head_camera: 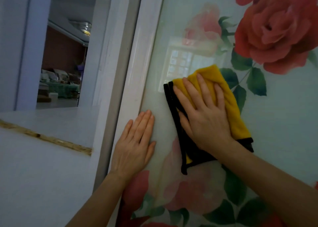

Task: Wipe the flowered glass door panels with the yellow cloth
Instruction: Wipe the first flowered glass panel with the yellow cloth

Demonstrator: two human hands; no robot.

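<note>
glossy glass panel (275, 114), plush yellow cloth (222, 89)

head camera faces the glass panel (284, 116) closely.

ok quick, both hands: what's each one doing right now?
Left hand: open, flat on the glass panel.
Right hand: open, pressing the yellow cloth to it.

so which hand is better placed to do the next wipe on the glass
Right. The right hand lies flat on the cloth, pressing it to the glass. The left hand is bare, flat on the glass beside the frame, probably only bracing.
</note>
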